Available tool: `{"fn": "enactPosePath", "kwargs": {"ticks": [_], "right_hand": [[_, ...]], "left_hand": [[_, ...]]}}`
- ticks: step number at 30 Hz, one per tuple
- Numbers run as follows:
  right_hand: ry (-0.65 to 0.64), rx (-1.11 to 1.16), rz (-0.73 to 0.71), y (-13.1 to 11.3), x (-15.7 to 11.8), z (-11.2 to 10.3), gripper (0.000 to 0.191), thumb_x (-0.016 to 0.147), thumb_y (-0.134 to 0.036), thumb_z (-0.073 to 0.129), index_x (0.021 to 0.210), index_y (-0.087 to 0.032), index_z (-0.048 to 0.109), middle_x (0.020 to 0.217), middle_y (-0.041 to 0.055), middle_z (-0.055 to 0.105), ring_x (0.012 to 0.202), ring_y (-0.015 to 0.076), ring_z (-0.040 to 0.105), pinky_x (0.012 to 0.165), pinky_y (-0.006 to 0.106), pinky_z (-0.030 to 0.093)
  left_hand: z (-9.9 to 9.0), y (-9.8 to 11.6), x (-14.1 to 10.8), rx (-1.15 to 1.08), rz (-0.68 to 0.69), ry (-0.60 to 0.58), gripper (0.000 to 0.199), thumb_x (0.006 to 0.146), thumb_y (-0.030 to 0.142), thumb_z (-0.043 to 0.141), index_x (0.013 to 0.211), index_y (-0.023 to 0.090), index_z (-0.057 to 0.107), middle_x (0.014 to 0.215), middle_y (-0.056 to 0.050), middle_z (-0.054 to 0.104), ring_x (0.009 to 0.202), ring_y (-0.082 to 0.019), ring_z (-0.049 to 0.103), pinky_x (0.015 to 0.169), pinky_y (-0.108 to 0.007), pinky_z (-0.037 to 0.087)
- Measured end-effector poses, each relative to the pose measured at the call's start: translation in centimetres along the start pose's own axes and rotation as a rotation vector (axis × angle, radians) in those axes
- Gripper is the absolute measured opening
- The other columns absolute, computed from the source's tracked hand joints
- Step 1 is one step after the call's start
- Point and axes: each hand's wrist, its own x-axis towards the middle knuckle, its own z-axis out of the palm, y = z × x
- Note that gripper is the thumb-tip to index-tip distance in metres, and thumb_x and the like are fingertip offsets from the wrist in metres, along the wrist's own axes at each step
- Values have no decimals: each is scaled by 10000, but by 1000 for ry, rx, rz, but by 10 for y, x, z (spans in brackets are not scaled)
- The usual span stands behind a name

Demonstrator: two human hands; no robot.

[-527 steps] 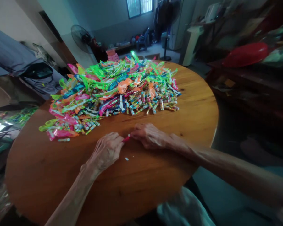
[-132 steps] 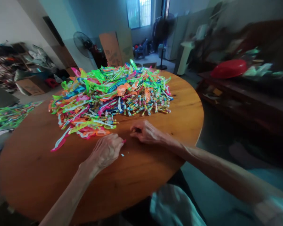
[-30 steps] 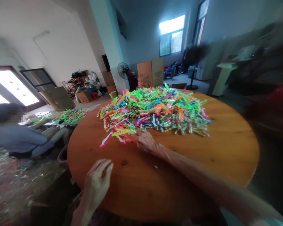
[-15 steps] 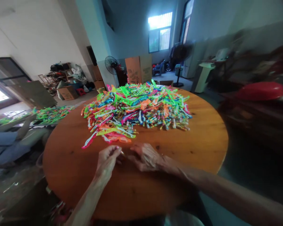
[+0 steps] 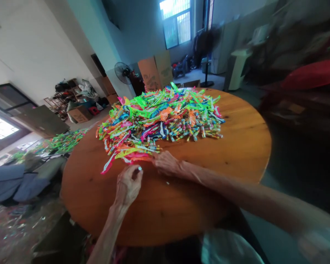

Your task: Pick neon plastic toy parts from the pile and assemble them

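My left hand [image 5: 129, 184] is closed over the table, thumb and fingers curled into a pinch. A small whitish piece [image 5: 140, 168] shows at its fingertips; its kind is too small to tell. To the right, my right hand [image 5: 166, 163] has curled fingers at the near edge of a big pile [image 5: 165, 113]. Its fingertips meet the end of an orange plastic strip [image 5: 143, 158], and what lies between them is hidden. The pile mixes neon green, pink, orange and blue plastic pieces with short printed sticks. A tiny white bit [image 5: 167, 183] lies on the wood below my right hand.
The round wooden table [image 5: 242, 146] carries the pile on its far half. At left, another person in grey clothing [image 5: 35, 179] sits by a second heap [image 5: 67, 141]. Clear plastic bags [image 5: 19, 227] lie lower left. Cartons [image 5: 154, 73] and a fan [image 5: 123, 72] stand behind.
My right hand has moved away from my left, forward to the pile's near edge. My left hand has turned slightly, and its whitish piece shows now. The view has tilted and shifted.
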Motion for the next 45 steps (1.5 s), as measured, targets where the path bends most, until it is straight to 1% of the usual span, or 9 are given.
{"fn": "enactPosePath", "kwargs": {"ticks": [4, 11, 19, 25, 28, 32, 38, 41, 45], "right_hand": [[16, 90, 84, 4, -41, -16, 233, 920, -148, 482, 935, -153, 714, 927, 112, 692, 662, 151, 503, 572, 301, 232], [-3, 201, 310, 14, -115, -48, 234, 951, -210, 503, 928, -160, 730, 837, 71, 700, 656, 134, 516, 591, 305, 226], [102, 232, 558, -5, -124, -54, 325, 959, -291, 493, 735, -150, 682, 699, 74, 673, 591, 137, 499, 582, 315, 234], [328, 527, 347, -32, -133, -52, 189, 920, -318, 532, 894, -175, 653, 772, 48, 649, 637, 153, 524, 591, 294, 338], [394, 701, 298, -45, -140, -48, 170, 912, -338, 576, 997, -199, 624, 831, 48, 664, 664, 164, 547, 608, 289, 401], [475, 825, 284, -44, -143, -44, 91, 928, -189, 497, 918, -201, 587, 858, 48, 677, 697, 143, 566, 633, 259, 418], [365, 647, 448, -4, -158, -57, 139, 945, -154, 467, 945, -163, 606, 749, 12, 626, 579, 96, 460, 573, 241, 309], [243, 388, 504, 19, -166, -58, 181, 936, -147, 467, 1007, -159, 633, 809, 47, 638, 623, 119, 468, 596, 267, 296], [194, 141, 481, 43, -172, -39, 202, 936, -145, 471, 1031, -168, 647, 981, 111, 620, 837, 190, 506, 725, 307, 356]], "left_hand": [[3, 3, 4, -2, 68, -70, 152, 903, 289, 586, 915, 197, 706, 834, -28, 697, 728, -160, 630, 705, -259, 469], [14, 22, 13, 83, 204, -367, 196, 943, 305, 555, 884, 209, 716, 776, -21, 653, 686, -156, 564, 654, -265, 385], [34, 53, 22, 48, 301, -402, 260, 970, 315, 518, 834, 207, 711, 752, -29, 631, 701, -164, 573, 659, -268, 397], [24, 75, 8, -370, -27, -296, 224, 879, 416, 678, 922, 202, 728, 774, -12, 707, 640, -148, 638, 598, -229, 502], [27, 92, -2, -580, -210, -335, 257, 817, 429, 737, 878, 179, 736, 708, -11, 702, 584, -150, 633, 548, -226, 517], [38, 111, -2, -683, -274, -394, 277, 799, 431, 751, 865, 162, 744, 790, -42, 733, 695, -175, 670, 648, -248, 551], [59, 98, 62, -81, 15, -155, 355, 921, 459, 540, 720, 181, 634, 615, 10, 568, 587, -133, 502, 574, -245, 371], [81, 89, 95, 149, 69, -272, 452, 903, 457, 535, 549, 183, 471, 525, 27, 434, 535, -118, 396, 550, -271, 254], [105, 90, 106, 93, 112, -392, 406, 908, 470, 527, 630, 176, 565, 589, 19, 524, 582, -131, 473, 580, -270, 280]]}}
